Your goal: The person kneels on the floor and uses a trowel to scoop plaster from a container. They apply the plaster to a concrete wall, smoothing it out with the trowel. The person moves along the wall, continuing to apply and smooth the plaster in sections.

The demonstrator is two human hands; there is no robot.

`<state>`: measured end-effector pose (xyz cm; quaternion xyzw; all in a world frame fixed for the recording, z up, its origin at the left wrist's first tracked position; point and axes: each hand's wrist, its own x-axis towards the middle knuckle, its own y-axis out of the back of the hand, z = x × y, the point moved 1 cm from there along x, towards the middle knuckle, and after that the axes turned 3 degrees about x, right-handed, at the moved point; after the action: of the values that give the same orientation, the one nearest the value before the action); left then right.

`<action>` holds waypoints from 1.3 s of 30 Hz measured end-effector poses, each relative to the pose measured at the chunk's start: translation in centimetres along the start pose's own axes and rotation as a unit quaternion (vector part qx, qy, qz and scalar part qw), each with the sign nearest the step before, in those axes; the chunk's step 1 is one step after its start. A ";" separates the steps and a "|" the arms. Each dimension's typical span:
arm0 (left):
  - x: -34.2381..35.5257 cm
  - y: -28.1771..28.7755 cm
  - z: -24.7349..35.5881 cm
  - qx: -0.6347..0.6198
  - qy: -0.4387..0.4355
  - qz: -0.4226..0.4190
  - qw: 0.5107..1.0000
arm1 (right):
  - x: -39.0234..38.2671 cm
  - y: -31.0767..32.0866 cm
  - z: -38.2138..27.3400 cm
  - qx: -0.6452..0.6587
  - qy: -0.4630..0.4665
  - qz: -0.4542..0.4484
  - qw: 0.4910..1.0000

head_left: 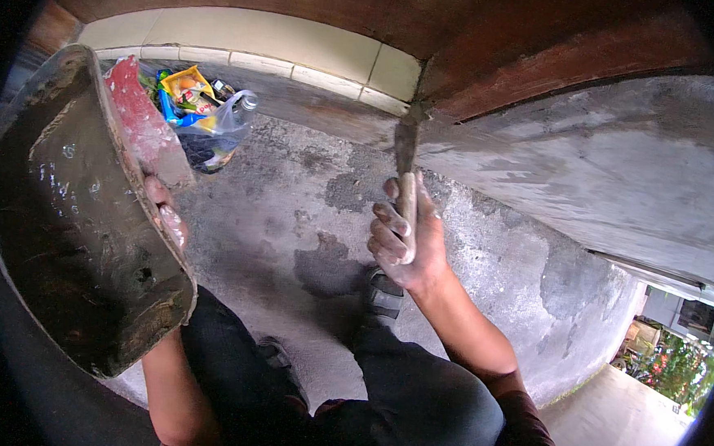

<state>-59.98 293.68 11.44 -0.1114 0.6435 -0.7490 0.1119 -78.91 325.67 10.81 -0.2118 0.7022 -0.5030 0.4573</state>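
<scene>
My left hand (169, 216) grips a large dark tray (79, 214) smeared with wet grey mortar, tilted at the left; its fingers show at the tray's right edge. A stained red board (139, 116) is just behind them. My right hand (409, 247) is closed round the pale handle (407, 197) of a narrow putty knife. Its grey blade (405, 140) points up at the corner between cream tiles (270, 42) and brown woodwork (547, 51), where grey mortar shows; whether it touches cannot be told.
A plastic bag (219, 133) of colourful packets lies below the tiled ledge at the back left. My legs (420, 398) are below, over a patchy concrete surface (275, 218). A grey plastered face (582, 155) runs along the right, toward plants (671, 365) at the far right.
</scene>
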 end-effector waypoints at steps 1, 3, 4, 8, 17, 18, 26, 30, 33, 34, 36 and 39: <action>0.0 0.1 0.0 -0.002 0.000 0.000 1.000 | 0.3 -0.2 0.0 0.004 -0.001 0.011 1.000; -0.1 0.3 0.2 -0.002 -0.001 0.000 1.000 | 0.8 -1.1 0.4 -0.001 -0.003 0.028 1.000; -0.2 0.4 0.3 0.001 0.001 -0.003 1.000 | 0.8 -1.6 0.5 -0.011 -0.001 0.036 0.999; 0.1 0.8 0.4 -0.004 0.005 -0.005 1.000 | 0.7 -2.7 0.2 0.010 0.005 0.067 0.998; 0.1 1.0 1.1 -0.005 0.008 -0.006 1.000 | -0.8 -2.2 -2.2 0.068 0.003 0.029 0.997; 0.0 1.0 1.1 -0.005 0.010 -0.005 1.000 | -0.9 -2.5 -2.6 0.072 -0.002 0.029 0.997; -0.3 1.0 1.2 -0.003 0.011 -0.003 1.000 | -2.2 -3.3 -4.1 -0.026 0.028 0.078 0.996; -0.2 1.2 0.8 -0.009 0.011 -0.001 1.000 | -2.6 -3.0 -5.0 -0.025 0.020 0.084 0.996; -0.5 1.0 1.0 -0.006 0.010 0.000 1.000 | -2.7 -2.7 -5.7 -0.041 0.003 0.067 0.997; -0.8 0.9 1.1 -0.002 0.007 0.001 1.000 | -2.7 -2.6 -6.0 -0.052 -0.003 0.061 0.997; -0.5 1.7 0.7 -0.010 0.012 0.002 1.000 | -3.2 -2.1 -6.9 -0.057 -0.001 0.069 0.996; -0.7 1.4 0.8 -0.008 0.010 0.004 1.000 | -3.3 -1.2 -8.6 -0.053 -0.016 0.050 0.997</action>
<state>-59.08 292.93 10.11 -0.1020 0.6508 -0.7447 0.1071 -84.85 332.13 13.98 -0.2081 0.7303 -0.4383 0.4808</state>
